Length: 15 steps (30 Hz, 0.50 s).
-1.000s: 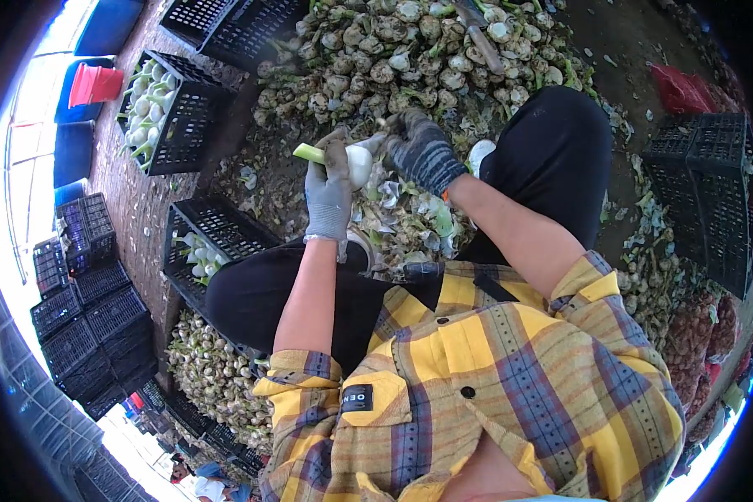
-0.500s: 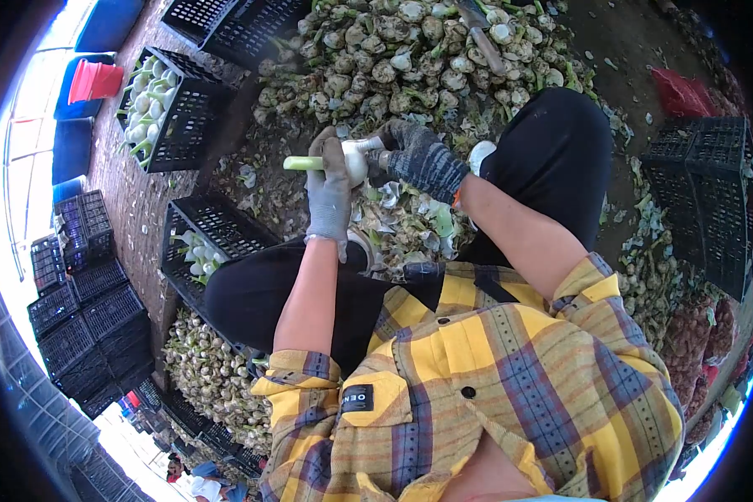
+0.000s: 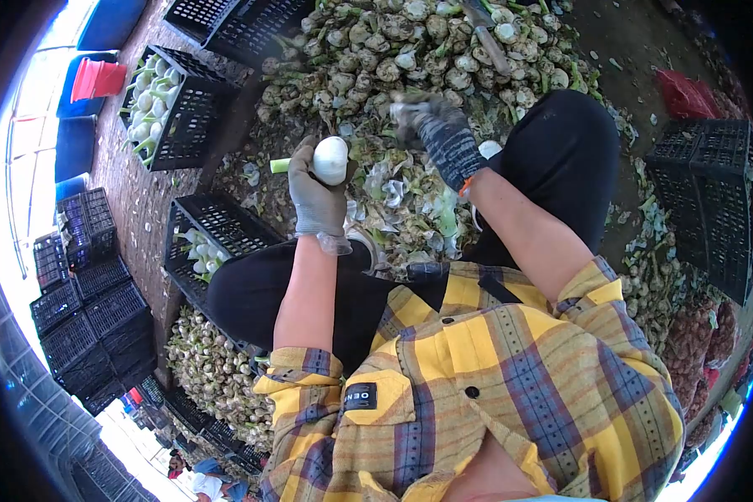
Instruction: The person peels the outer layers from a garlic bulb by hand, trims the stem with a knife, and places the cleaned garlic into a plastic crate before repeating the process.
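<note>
My left hand (image 3: 320, 197), in a grey work glove, is closed around a peeled white onion (image 3: 330, 161). A cut green stalk (image 3: 279, 166) sticks out on the left side of that hand. To the right and farther forward, apart from the onion, is my right hand (image 3: 427, 121) in a dark knitted glove. Motion smears its fingers, so I cannot tell what they hold. Beyond both hands lies a heap of unpeeled onions (image 3: 376, 54), with a wooden-handled tool (image 3: 492, 50) resting on top. Loose skins and peelings (image 3: 393, 188) cover the ground between my legs.
Black crates with white onions stand at the left, one farther off (image 3: 184, 125) and one by my knee (image 3: 226, 222). More onions (image 3: 217, 376) lie behind it. Stacked black crates (image 3: 703, 201) are at the right. A red bucket (image 3: 99, 79) sits at the far left.
My right hand has moved off the onion, forward and to the right. The left hand has turned the onion so its bare white side faces up, and shifted slightly left.
</note>
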Each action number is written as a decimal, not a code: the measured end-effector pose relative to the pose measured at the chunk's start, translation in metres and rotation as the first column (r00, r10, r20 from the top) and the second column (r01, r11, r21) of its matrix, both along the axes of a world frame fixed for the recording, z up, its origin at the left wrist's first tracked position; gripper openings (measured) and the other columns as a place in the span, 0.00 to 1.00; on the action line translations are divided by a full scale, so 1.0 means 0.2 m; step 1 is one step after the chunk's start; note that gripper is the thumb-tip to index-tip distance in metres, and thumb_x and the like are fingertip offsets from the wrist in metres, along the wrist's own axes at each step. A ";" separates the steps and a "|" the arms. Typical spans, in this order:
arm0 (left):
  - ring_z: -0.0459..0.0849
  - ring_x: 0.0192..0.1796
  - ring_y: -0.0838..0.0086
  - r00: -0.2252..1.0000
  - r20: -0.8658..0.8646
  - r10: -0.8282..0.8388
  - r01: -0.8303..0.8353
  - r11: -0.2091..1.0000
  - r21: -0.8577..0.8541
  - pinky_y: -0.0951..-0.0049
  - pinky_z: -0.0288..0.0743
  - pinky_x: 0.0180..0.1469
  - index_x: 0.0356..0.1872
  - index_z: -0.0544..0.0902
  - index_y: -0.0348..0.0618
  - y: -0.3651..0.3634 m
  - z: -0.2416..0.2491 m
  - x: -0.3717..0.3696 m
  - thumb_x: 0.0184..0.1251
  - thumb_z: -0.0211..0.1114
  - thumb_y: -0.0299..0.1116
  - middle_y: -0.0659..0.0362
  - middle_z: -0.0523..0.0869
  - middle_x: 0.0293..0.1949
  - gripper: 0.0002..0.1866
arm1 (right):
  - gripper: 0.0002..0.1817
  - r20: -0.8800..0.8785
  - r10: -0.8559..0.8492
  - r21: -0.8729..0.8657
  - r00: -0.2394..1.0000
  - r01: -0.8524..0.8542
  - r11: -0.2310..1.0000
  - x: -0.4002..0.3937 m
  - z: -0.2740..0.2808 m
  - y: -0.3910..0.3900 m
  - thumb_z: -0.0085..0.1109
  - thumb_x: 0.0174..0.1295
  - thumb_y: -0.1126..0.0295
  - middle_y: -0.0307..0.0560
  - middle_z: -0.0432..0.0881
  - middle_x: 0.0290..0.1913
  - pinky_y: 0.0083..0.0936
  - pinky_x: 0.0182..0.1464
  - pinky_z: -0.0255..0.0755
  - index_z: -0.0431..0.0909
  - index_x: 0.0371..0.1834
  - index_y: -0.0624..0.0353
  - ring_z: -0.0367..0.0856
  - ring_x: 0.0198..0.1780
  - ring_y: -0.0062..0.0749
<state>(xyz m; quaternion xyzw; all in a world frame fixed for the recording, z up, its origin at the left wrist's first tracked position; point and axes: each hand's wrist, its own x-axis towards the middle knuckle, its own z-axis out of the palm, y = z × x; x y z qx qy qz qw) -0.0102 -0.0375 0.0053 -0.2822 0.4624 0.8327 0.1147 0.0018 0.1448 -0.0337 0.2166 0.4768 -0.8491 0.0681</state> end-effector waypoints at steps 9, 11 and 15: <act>0.83 0.41 0.61 0.998 -0.069 -0.009 0.026 0.969 0.244 0.59 0.79 0.40 0.42 0.76 0.42 -0.05 -0.02 0.00 0.63 0.52 0.38 0.53 0.84 0.37 0.13 | 0.19 -0.099 0.485 0.505 0.869 -0.376 0.777 0.07 -0.01 -0.08 0.57 0.58 0.55 0.52 0.82 0.35 0.30 0.40 0.73 0.78 0.41 0.61 0.80 0.36 0.34; 0.83 0.40 0.64 0.989 -0.101 -0.112 0.129 0.974 0.186 0.65 0.79 0.41 0.39 0.78 0.42 -0.06 -0.06 0.00 0.62 0.54 0.37 0.54 0.84 0.36 0.11 | 0.19 -0.089 0.478 0.416 0.874 -0.403 0.815 0.10 0.11 -0.08 0.59 0.58 0.56 0.51 0.82 0.35 0.30 0.41 0.73 0.78 0.41 0.62 0.79 0.37 0.33; 0.83 0.37 0.64 0.985 0.077 -0.154 0.121 0.937 0.328 0.62 0.78 0.39 0.39 0.79 0.39 0.04 -0.10 0.05 0.61 0.49 0.40 0.54 0.84 0.38 0.16 | 0.12 0.026 0.476 0.590 0.879 -0.398 0.703 0.12 -0.05 -0.17 0.54 0.62 0.67 0.45 0.80 0.38 0.24 0.37 0.75 0.73 0.46 0.62 0.79 0.36 0.26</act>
